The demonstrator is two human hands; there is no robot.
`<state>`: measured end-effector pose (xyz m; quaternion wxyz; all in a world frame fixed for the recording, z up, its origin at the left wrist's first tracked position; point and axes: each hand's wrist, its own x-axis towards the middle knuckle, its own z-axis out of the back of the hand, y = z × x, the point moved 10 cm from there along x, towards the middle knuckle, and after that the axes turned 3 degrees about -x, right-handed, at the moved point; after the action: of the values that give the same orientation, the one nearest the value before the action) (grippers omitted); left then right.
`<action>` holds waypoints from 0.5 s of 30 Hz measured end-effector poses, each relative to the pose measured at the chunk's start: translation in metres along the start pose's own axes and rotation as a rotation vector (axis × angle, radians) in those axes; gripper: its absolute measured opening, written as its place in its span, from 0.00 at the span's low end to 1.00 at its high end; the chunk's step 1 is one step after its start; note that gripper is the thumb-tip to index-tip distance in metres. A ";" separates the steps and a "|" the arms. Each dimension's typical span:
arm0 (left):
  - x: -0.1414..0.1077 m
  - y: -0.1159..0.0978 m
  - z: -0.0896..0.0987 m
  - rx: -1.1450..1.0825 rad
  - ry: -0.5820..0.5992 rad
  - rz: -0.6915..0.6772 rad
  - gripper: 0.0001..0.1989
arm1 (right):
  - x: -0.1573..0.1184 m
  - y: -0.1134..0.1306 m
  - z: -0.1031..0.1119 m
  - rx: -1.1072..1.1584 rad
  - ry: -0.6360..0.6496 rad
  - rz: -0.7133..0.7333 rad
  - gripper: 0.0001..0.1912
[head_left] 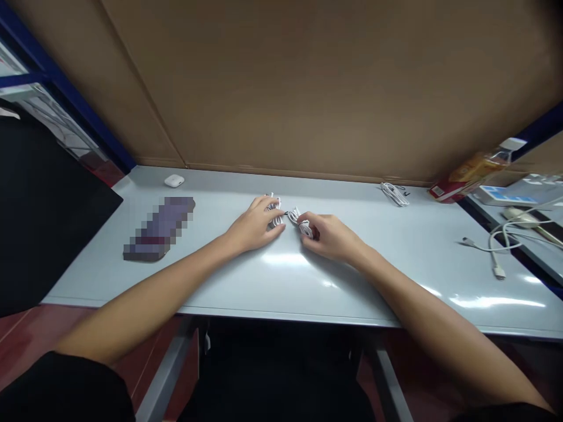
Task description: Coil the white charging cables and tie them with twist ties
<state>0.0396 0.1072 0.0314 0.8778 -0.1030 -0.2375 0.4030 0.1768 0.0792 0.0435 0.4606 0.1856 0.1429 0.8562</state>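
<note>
Near the middle of the grey table (pixel 246 287), my left hand (pixel 255 224) curls over a coiled white cable (pixel 275 220), its fingers closed around the coil's sides. Just to the right, my right hand (pixel 328 234) pinches a second coiled white cable (pixel 294 214) between thumb and fingers. A small dark tie shows on this second bundle, and a dark tie end lies between the two coils. Only a narrow gap parts the hands. My fingers hide portions of both bundles.
A third coiled cable (pixel 394 194) lies toward the back right. A bottle (pixel 481 164) leans beside a red box (pixel 444 190). Loose white cables (pixel 495 237) trail off the right side. An earbud case (pixel 174 181) and a blurred-out dark object (pixel 160 228) are at left.
</note>
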 end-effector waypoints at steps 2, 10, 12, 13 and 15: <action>-0.001 -0.006 0.000 -0.003 0.004 -0.022 0.18 | 0.002 -0.007 0.002 0.127 -0.073 -0.071 0.10; 0.000 -0.014 -0.003 -0.072 -0.030 -0.043 0.17 | 0.010 -0.015 0.002 0.301 -0.333 -0.142 0.07; 0.000 -0.013 -0.003 -0.101 -0.041 -0.043 0.18 | 0.014 -0.013 -0.005 0.263 -0.294 -0.119 0.07; 0.000 -0.013 -0.003 -0.112 -0.039 -0.042 0.18 | 0.014 -0.012 -0.007 0.237 -0.272 -0.103 0.08; 0.000 -0.011 -0.003 -0.124 -0.019 -0.037 0.18 | 0.015 -0.012 -0.008 0.195 -0.242 -0.072 0.09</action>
<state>0.0486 0.1000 0.0335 0.8747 -0.1492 -0.2720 0.3723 0.1746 0.0973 0.0339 0.4844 0.3262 0.1752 0.7926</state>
